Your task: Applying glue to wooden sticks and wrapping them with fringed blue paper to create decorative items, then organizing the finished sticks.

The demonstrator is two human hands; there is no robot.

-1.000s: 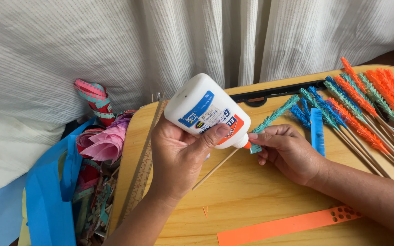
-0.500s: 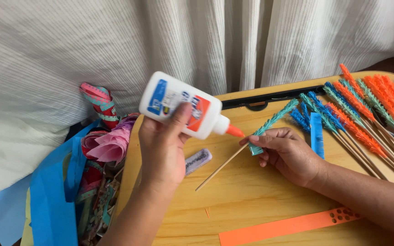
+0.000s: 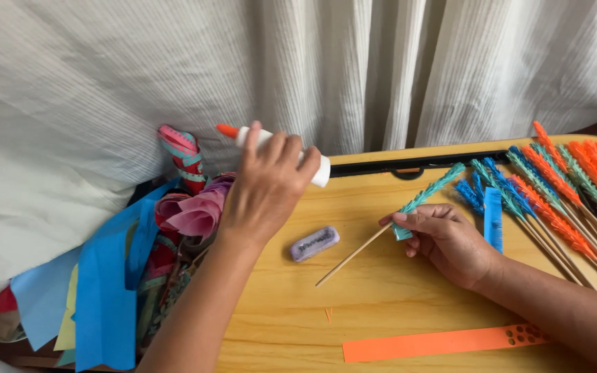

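Observation:
My left hand (image 3: pixel 265 185) grips a white glue bottle (image 3: pixel 279 153) with an orange tip, held sideways over the table's left edge, tip pointing left. My right hand (image 3: pixel 443 238) pinches a thin wooden stick (image 3: pixel 354 257) wrapped with teal fringed paper (image 3: pixel 428 196) at its far end, resting on the wooden table (image 3: pixel 381 304). A small grey-purple eraser-like block (image 3: pixel 315 243) lies between my hands.
Several finished sticks with orange, blue and teal fringes (image 3: pixel 561 193) lie at the right. An orange paper strip (image 3: pixel 443 342) lies near the front edge. Blue, yellow and pink paper scraps (image 3: pixel 126 276) pile left of the table. White curtain (image 3: pixel 312 62) hangs behind.
My left hand has swung the glue bottle away from the stick, up and to the left, turning its tip leftward. The grey block came into view. My right hand stayed put.

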